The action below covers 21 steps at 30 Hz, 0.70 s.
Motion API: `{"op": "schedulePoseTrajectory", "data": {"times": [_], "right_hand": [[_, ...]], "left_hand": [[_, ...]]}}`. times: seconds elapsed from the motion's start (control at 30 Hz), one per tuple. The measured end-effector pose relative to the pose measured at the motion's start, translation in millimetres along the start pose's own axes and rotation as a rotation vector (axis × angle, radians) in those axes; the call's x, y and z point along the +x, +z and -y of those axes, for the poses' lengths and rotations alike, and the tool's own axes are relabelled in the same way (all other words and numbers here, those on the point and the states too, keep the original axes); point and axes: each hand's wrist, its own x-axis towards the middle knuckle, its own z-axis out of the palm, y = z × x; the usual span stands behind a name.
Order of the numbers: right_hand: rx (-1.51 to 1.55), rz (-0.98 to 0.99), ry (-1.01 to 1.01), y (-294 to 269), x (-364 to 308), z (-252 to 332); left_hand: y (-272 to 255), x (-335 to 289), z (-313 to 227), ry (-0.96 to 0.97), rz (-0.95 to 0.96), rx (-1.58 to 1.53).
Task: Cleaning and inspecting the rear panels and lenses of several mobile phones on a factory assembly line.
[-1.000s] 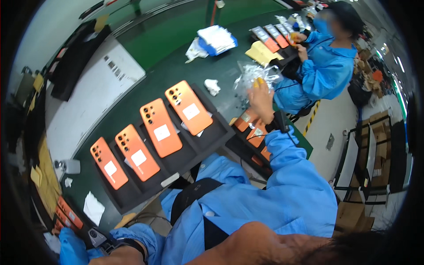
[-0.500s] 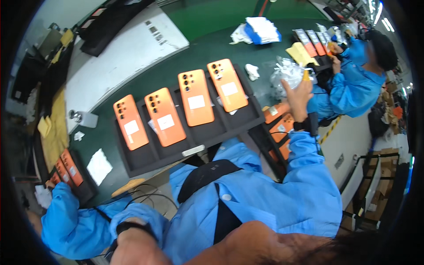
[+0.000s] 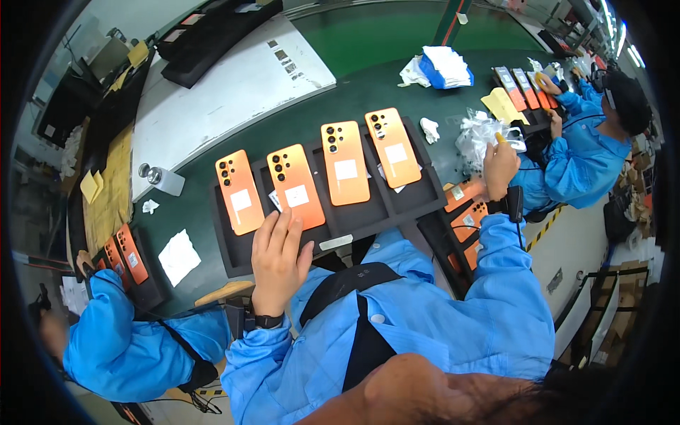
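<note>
A black divided tray [image 3: 340, 241] holds several orange smartphones, camera side up, each with a white label. My left hand [image 3: 278, 258] is open, its fingers stretched over the lower end of the second phone from the left [image 3: 296, 185]. Those fingertips touch or nearly touch the phone; I cannot tell which. To the right of the tray, my right hand [image 3: 501, 170] is raised with curled fingers beside a heap of clear plastic film [image 3: 471, 142]. Something small and yellow [image 3: 499, 138] shows at its fingertips, and whether it is worn or held is unclear.
White and blue cloths [image 3: 446, 67] and a crumpled white scrap [image 3: 429, 129] lie beyond the tray. A metal-topped bottle [image 3: 164, 180] and a white sheet [image 3: 180, 257] are at left. Co-workers in blue sit on both sides; more phones [image 3: 467, 219] lie low at right.
My left hand has come up from the lower edge to the second phone. My right hand has turned, its fingers now more curled near the plastic film. The whole view has shifted slightly.
</note>
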Motion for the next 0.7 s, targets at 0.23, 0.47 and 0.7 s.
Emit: {"op": "schedulePoseTrajectory", "data": {"times": [0.23,0.47,0.7], "right_hand": [[-0.191,0.338,0.118,-14.2,4.3,7.1],[-0.097,0.45,0.291,-60.4,21.7,22.2],[0.06,-0.018,-0.018,-62.1,6.7,14.6]], "left_hand": [[35.9,13.8,22.8,-0.174,0.168,0.088],[48.4,14.0,29.6,-0.288,0.182,0.178],[35.7,1.3,46.9,-0.301,0.053,0.092]]}}
